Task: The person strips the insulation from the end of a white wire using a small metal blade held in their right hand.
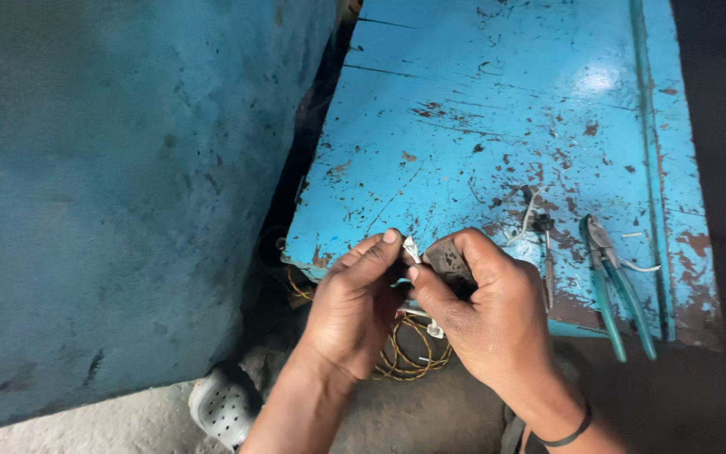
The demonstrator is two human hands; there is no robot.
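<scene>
Left hand point(353, 307) & right hand point(485, 315) over chipped blue table point(497, 109).

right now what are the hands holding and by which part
Left hand and right hand pinch a small metal piece by its lower end; which fingers grip cannot be told.

- Left hand point(353, 307): raised, knuckles up, thumb and forefinger pinched together.
- Right hand point(487, 315): close beside it, fingers curled, thumb meeting the left's grip.
- Right wrist wears a dark band.
</scene>
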